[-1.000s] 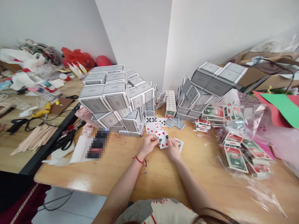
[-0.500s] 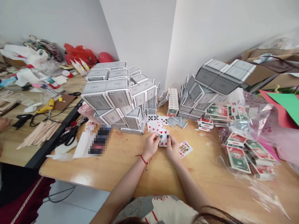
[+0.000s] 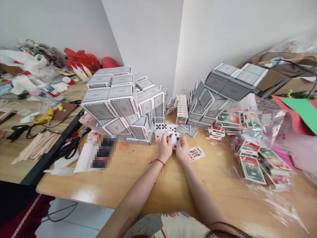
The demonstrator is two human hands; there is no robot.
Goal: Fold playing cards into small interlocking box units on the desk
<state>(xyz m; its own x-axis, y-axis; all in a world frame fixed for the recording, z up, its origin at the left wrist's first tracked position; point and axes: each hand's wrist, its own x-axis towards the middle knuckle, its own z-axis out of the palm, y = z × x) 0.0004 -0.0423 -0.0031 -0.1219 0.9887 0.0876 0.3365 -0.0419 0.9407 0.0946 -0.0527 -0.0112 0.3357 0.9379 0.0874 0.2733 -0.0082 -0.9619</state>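
Left hand (image 3: 165,149): fingers pinching hearts card (image 3: 174,138), left edge;
Right hand (image 3: 182,150): fingers pinching same card, right edge;
Card position: low over counter (image 3: 138,178); face card (image 3: 196,153) just beside right hand

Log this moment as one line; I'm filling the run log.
left hand: pinches white playing card with red hearts | right hand: pinches same card | nearby: face-up court card on wooden table

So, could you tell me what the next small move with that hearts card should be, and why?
Probably lower the hearts card onto the face-up cards just behind it: the left hand and right hand both pinch it by its edges right at that pile's near edge.
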